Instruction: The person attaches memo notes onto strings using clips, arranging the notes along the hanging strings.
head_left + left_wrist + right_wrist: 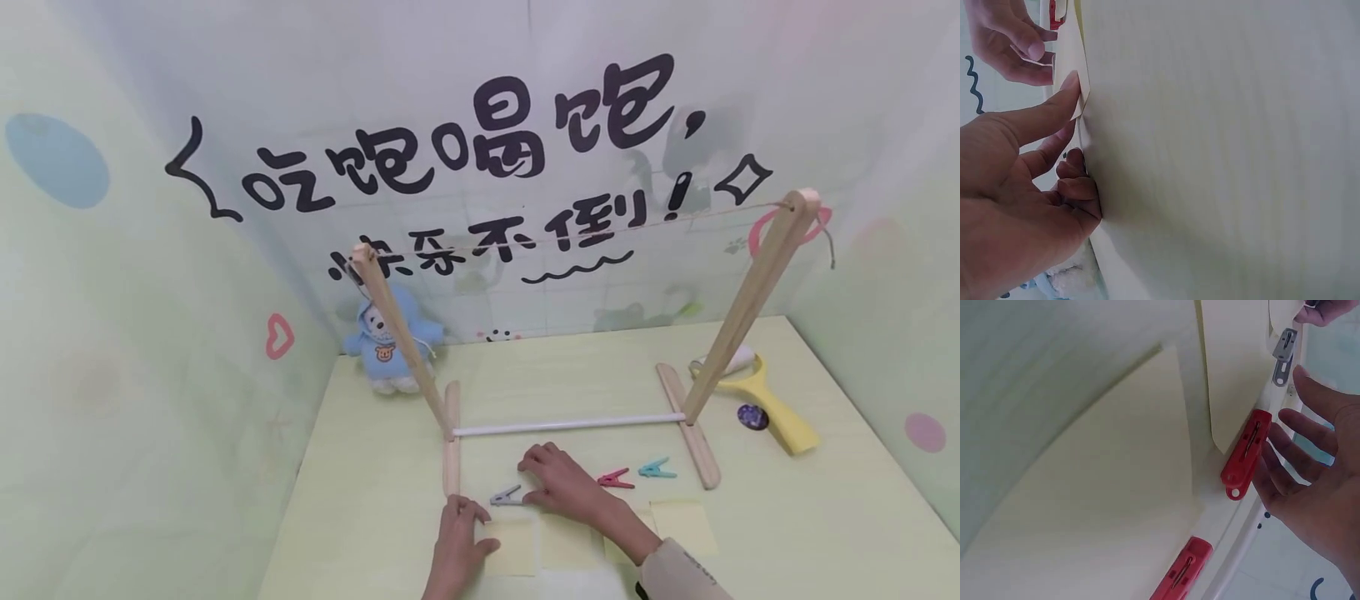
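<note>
Left hand (459,540) sits at leftmost note (513,548), right hand (567,486) just right of grey clothespin (506,497), both grips spread.

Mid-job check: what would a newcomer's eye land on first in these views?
Probably the black lettering across the backdrop, with the wooden frame in front of it. Next come the blue plush toy behind the left post and the yellow-handled roller by the right one. Nearer, the right hand is beside a grey clothespin, beyond a row of pale paper squares.
</note>
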Demonstrator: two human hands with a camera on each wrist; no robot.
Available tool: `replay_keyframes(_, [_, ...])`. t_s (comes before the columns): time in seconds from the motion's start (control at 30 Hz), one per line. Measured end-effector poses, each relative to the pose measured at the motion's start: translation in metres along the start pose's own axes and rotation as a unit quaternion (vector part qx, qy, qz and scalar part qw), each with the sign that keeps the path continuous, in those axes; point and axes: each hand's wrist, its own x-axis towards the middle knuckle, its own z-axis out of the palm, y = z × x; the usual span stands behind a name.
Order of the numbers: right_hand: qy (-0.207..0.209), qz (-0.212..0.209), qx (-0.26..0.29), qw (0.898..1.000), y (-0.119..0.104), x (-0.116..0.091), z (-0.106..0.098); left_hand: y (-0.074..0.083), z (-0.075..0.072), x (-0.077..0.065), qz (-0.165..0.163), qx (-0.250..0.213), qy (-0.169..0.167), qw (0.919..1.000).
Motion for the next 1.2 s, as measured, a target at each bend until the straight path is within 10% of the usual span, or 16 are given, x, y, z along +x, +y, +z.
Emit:
replay_keyframes(0.33, [0.014, -0.007, -0.061, 0.998, -0.006, -0.003, 0.018, -0.009, 0.001, -0.004, 0.052, 0.017, 0.026, 0.9981])
replay_keyframes(0.8, [0.046, -0.017, -0.035, 0.998, -0.002, -0.006, 0.02, -0.009, 0.001, -0.003, 0.028, -0.01, 0.025, 0.9993])
replay_keyframes(1.2, [0.098, 0.003, 0.158, 0.983, 0.006, -0.008, 0.02, -0.012, 0.0, 0.001, -0.006, -0.076, -0.004, 0.9971])
